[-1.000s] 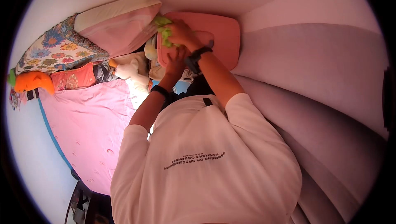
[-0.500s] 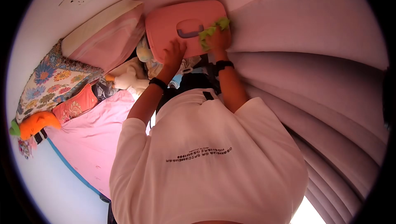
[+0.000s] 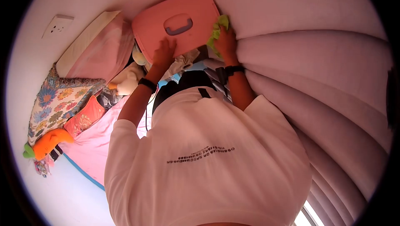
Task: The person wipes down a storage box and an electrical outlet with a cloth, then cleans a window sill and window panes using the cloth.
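A pink storage box [image 3: 196, 9] with a greyish-purple carry handle [image 3: 180, 29] on its lid lies in front of me, below the wall. My left hand [image 3: 165, 53] rests on the lid's near edge, fingers spread and holding nothing. At the box's right side, my right hand [image 3: 225, 42] grips a green cloth [image 3: 216, 32] and presses it along the edge. Part of the cloth is hidden behind the fingers.
Grey-pink curtains [image 3: 308, 68] hang close on the right. To the left are a pink-and-white cushion or bag [image 3: 98, 49], floral fabric [image 3: 58, 101], a red cushion [image 3: 85, 115], a carrot plush [image 3: 52, 142] and pink bedding [image 3: 93, 151]. A wall socket [image 3: 58, 26] sits upper left.
The right hand and green cloth have gone from the top of the lid to the box's right edge. My left hand stays on the near edge. The view has shifted somewhat.
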The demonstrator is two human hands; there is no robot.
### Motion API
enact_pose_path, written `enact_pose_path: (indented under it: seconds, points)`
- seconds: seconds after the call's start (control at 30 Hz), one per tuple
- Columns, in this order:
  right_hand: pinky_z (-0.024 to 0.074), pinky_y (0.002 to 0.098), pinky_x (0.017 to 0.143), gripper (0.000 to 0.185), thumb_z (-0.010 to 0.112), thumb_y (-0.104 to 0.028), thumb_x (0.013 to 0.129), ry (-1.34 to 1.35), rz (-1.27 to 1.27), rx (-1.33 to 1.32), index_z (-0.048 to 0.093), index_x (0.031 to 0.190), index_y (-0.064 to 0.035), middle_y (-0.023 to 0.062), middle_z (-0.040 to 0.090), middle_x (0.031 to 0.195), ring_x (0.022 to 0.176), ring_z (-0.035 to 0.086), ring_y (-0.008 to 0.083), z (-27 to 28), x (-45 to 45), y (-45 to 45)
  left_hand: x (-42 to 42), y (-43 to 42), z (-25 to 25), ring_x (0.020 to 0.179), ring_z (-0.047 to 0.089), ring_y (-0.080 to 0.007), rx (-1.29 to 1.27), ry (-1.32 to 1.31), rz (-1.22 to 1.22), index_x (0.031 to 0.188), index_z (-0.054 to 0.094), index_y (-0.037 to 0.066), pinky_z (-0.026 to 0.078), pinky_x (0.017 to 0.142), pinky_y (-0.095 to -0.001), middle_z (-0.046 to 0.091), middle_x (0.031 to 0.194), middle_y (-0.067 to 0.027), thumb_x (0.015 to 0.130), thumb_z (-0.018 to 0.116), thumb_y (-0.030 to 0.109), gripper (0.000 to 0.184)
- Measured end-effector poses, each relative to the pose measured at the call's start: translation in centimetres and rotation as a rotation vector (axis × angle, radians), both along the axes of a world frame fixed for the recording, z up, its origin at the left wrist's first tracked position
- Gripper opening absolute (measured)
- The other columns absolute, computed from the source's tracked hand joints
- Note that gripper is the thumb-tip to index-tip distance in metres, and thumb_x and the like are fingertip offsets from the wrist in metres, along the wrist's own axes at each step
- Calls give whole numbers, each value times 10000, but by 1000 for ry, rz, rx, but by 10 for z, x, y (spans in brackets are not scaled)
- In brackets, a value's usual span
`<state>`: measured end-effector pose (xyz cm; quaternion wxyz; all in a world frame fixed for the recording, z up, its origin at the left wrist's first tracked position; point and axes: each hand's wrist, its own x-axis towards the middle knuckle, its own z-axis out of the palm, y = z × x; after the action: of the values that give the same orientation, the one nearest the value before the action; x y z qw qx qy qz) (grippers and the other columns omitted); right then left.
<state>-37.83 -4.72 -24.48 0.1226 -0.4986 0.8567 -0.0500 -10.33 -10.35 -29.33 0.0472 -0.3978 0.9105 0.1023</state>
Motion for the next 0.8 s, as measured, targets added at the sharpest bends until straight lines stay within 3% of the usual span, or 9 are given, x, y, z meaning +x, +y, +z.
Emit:
enact_pose_path:
  seconds: [0.1, 0.17, 0.23, 0.33, 0.4, 0.57, 0.67, 0.77, 0.8]
  points:
    - [509, 518, 914, 655, 760, -173, 732, -43, -48, -17, 517, 1338, -125, 282, 530, 1277, 1132, 567, 442, -13, 16, -2, 3, 3, 6, 1287, 479, -390, -19, 16, -9, 1472, 390, 150, 602, 746, -439, 430, 1402, -235, 684, 832, 265, 910]
    - [510, 505, 923, 623, 756, -181, 728, -66, 94, -247, 547, 1312, -123, 255, 551, 1279, 1133, 580, 429, -22, 33, 6, 2, 1, 7, 1276, 483, -385, -45, 31, -31, 1465, 395, 145, 602, 747, -428, 426, 1404, -234, 687, 831, 264, 899]
    - [503, 496, 948, 597, 754, -172, 714, -413, 78, -98, 586, 1284, -114, 214, 573, 1281, 1164, 572, 423, -10, 55, 6, 2, -1, 7, 1226, 499, -377, -42, 41, -49, 1457, 398, 141, 601, 730, -423, 448, 1355, -210, 688, 831, 259, 890]
    - [488, 484, 979, 584, 753, -156, 697, -383, 165, -203, 619, 1262, -86, 187, 588, 1274, 1184, 561, 425, -2, 102, 27, 1, -9, 22, 1182, 508, -376, 64, 49, -63, 1454, 401, 144, 595, 708, -437, 468, 1299, -174, 705, 823, 276, 871]
    - [468, 464, 1012, 623, 760, -136, 686, -605, 239, -193, 612, 1288, -77, 193, 586, 1279, 1205, 548, 417, -8, 121, 32, -2, -18, 22, 1167, 510, -375, 54, 12, -101, 1456, 396, 137, 593, 714, -431, 469, 1278, -159, 716, 818, 293, 866]
    - [462, 453, 1015, 593, 742, -154, 700, -379, 349, -427, 618, 1279, -118, 190, 580, 1295, 1199, 560, 401, -53, 86, 40, 29, -30, 54, 1173, 524, -348, 112, 37, -238, 1397, 466, 80, 587, 775, -423, 498, 1277, -142, 791, 772, 313, 718]
    - [496, 483, 955, 565, 740, -161, 708, -385, 84, -523, 626, 1261, -138, 172, 562, 1321, 1172, 565, 403, -40, 52, 26, 37, -42, 90, 1169, 592, -286, 697, 614, -281, 1300, 563, 16, 533, 918, -422, 585, 1269, -160, 888, 698, 286, 511]
    - [510, 504, 922, 576, 747, -171, 707, -268, -137, -526, 620, 1269, -157, 170, 558, 1318, 1142, 571, 407, -43, 47, 19, 45, -8, 253, 1133, 622, -267, 1461, 853, -251, 1251, 597, -35, 511, 945, -418, 623, 1262, -161, 951, 628, 289, 442]
    - [512, 513, 913, 594, 752, -176, 705, -151, -215, -498, 611, 1283, -166, 174, 555, 1314, 1132, 571, 411, -37, 48, 19, 57, -2, 278, 1161, 622, -293, 1811, 900, -286, 1261, 567, -128, 491, 982, -408, 631, 1220, -197, 982, 578, 347, 551]
